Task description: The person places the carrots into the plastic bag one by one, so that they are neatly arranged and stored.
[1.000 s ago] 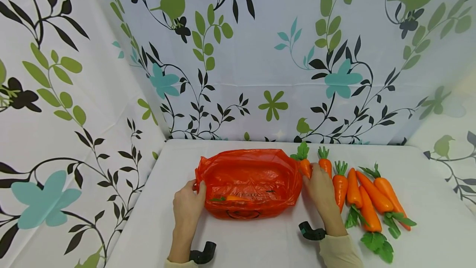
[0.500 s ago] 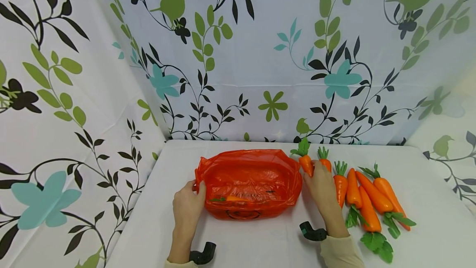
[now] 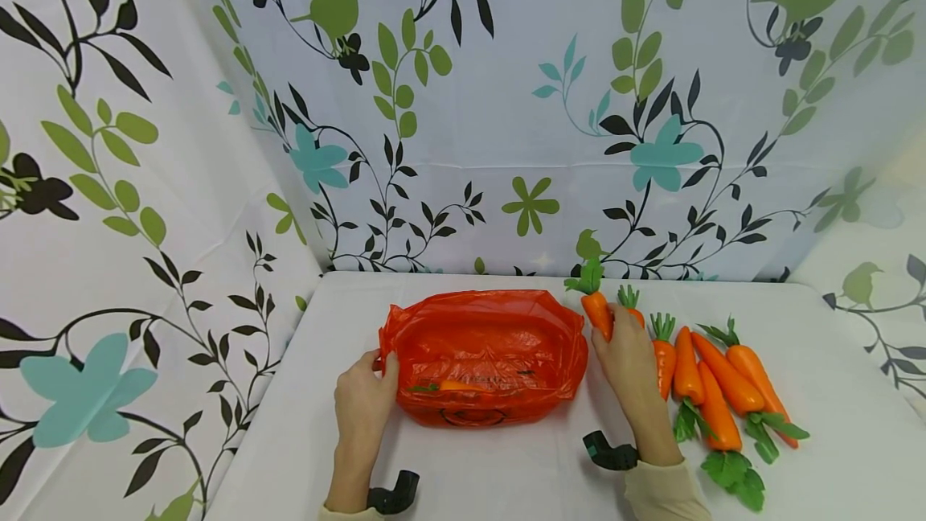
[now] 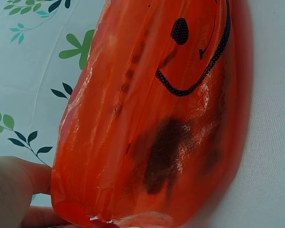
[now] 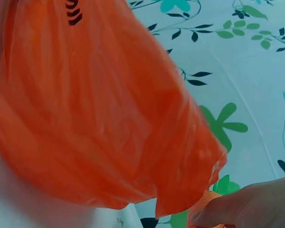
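Note:
A red plastic bag [image 3: 488,336] lies on the white table with its mouth spread wide, and a bit of carrot [image 3: 460,385] with green leaves shows inside it. At the bag's left end, my left hand [image 3: 364,402] pinches the edge of the plastic between thumb and fingers. Just off the right end, my right hand [image 3: 631,372] holds a toy carrot [image 3: 596,313], leafy top pointing away from me; the fingers hide its lower part. In the right wrist view, the thumb [image 5: 242,206] presses on that carrot close to the bag's edge.
Several more carrots lie to the right of my right hand, among them one with a short green top [image 3: 663,360] and one angled outward [image 3: 760,380]. Another carrot [image 3: 635,317] is partly hidden behind the right hand. A patterned curtain [image 3: 463,143] hangs behind the table [image 3: 506,465].
The carrot in my right hand has risen slightly and tilted, drawing a little away from the bag's right edge. My left hand and the bag have hardly moved.

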